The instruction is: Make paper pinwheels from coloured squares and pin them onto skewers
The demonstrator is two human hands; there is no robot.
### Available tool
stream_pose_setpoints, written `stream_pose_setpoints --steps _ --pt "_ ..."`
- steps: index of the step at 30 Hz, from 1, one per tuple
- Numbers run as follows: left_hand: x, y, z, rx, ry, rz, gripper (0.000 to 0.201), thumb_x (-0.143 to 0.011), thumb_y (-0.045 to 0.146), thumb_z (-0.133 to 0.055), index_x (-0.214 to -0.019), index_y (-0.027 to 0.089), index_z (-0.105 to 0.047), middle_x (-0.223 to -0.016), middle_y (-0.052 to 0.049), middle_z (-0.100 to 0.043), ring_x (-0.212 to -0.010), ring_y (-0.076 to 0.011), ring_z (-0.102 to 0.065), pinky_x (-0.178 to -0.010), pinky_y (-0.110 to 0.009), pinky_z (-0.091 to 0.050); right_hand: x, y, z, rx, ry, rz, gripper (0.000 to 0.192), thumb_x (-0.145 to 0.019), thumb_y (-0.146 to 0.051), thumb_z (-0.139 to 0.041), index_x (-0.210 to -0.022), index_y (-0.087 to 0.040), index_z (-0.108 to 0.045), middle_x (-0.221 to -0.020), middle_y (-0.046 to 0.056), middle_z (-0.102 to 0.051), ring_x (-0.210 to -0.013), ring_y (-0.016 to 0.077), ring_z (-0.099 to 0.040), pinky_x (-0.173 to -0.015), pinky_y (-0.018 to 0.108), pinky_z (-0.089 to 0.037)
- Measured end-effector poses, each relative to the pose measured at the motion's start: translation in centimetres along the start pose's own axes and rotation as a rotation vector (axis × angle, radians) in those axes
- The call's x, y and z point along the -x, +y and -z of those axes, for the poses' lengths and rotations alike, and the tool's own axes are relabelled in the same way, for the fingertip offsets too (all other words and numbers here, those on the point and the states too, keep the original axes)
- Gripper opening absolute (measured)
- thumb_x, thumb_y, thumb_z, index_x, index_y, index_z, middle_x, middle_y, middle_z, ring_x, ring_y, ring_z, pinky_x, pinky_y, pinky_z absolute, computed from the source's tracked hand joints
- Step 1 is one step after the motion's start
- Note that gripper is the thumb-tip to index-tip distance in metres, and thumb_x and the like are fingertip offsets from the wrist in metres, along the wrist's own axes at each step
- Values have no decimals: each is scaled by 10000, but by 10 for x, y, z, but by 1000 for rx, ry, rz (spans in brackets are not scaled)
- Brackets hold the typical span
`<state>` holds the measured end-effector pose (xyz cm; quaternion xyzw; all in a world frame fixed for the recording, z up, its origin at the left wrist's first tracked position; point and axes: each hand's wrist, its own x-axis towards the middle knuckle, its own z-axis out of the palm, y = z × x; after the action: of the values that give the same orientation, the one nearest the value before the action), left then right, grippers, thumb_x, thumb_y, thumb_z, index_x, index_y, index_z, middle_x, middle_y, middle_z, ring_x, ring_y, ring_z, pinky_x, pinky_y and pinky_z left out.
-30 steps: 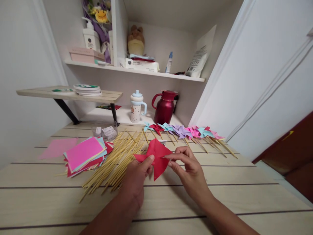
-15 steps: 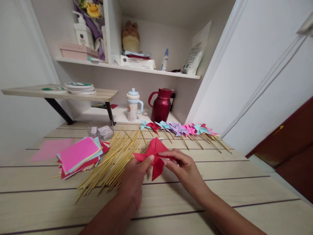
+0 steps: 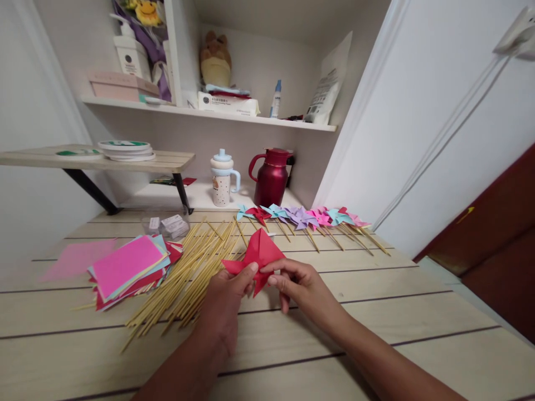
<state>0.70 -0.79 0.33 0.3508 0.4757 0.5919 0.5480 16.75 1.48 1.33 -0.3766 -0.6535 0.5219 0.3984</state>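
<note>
Both my hands hold a red paper pinwheel head just above the wooden table. My left hand pinches its left flap with thumb and fingers. My right hand presses a folded corner in at the paper's middle. A heap of thin bamboo sticks lies directly left of my hands. Further left is a stack of coloured paper squares with pink on top.
A row of finished pinwheels on sticks lies at the back of the table. Behind them stand a red jug and a spotted lidded cup. A small clear box and a loose pink sheet are at the left.
My right hand has folded the paper's right corner inward toward the middle, so the red shape is narrower. The view has shifted slightly right and down.
</note>
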Motion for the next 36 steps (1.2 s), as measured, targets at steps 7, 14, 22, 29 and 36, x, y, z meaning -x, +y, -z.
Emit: stream_pose_setpoints --steps 7,14,22,29,36 --pt "-2 7 -1 86 54 52 268 -660 380 -790 -632 166 -632 -600 18 -595 -583 -120 -489 -640 -274 -399 3 -8 3 -64 84 73 349 -929 -440 -549 -1197 -226 -612 -658 -40 -591 -496 113 -587 -533 251 -466" --pt "-2 9 -1 223 86 142 277 -592 322 -844 -659 145 -642 -607 9 -622 -577 -95 -522 -624 -238 -426 -7 1 10 -295 261 -30 292 -814 -470 -697 -876 -206 -586 -742 -21 -636 -599 122 -615 -573 244 -457" --pt "-4 7 -1 243 143 149 262 -593 301 -847 -662 136 -655 -596 6 -630 -557 -83 -535 -604 -220 -437 -6 4 5 -440 200 -176 303 -768 -456 -754 -820 -184 -630 -713 2 -665 -577 114 -595 -530 220 -418" --pt "-3 5 -2 229 152 134 230 -611 294 -823 -631 148 -646 -575 14 -614 -520 -84 -513 -557 -220 -401 -5 4 2 -450 114 -191 298 -703 -435 -810 -787 -166 -713 -689 31 -688 -632 142 -618 -609 250 -465" --pt "-4 -1 -1 133 118 78 291 -612 394 -814 -625 153 -651 -597 9 -604 -569 -111 -496 -586 -251 -393 0 -2 -8 -333 76 -98 266 -737 -416 -782 -859 -180 -774 -739 42 -691 -694 150 -593 -679 282 -461"
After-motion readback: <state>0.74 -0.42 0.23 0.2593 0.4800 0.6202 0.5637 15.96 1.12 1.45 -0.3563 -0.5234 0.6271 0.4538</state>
